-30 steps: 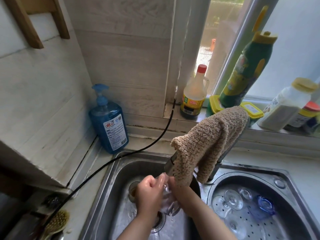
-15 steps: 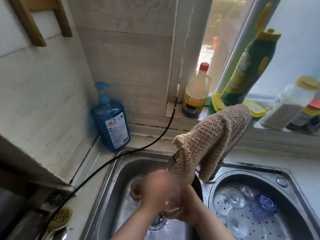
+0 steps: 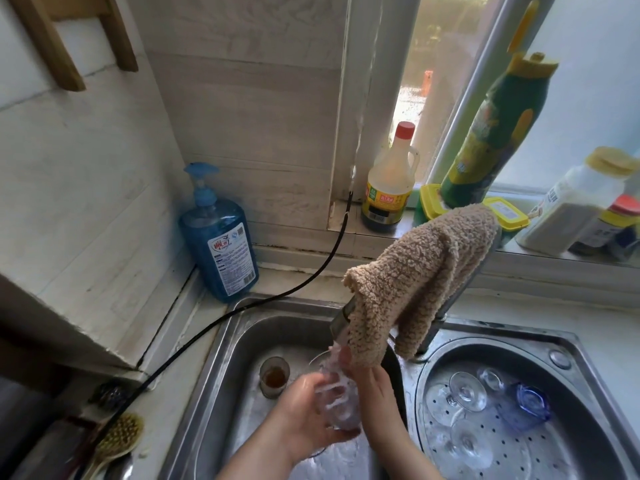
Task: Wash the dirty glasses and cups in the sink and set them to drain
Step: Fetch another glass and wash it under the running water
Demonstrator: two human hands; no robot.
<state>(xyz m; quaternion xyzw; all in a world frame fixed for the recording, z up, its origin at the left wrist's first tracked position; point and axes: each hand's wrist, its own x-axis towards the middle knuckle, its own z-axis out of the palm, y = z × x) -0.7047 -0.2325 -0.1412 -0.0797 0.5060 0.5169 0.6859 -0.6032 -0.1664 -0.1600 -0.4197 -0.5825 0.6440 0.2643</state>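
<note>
Low in the frame's centre, the left hand (image 3: 304, 417) and right hand (image 3: 377, 400) both wrap a clear glass (image 3: 337, 403) under the tap's stream, long axis roughly upright, inside the left basin (image 3: 221, 368), close beneath the draped cloth (image 3: 415, 278).

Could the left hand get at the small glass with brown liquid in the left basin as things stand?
Probably yes: the small glass stands uncovered just beyond the left hand, nothing between them. But that hand is holding the clear glass under the tap, so it must let go first.
</note>
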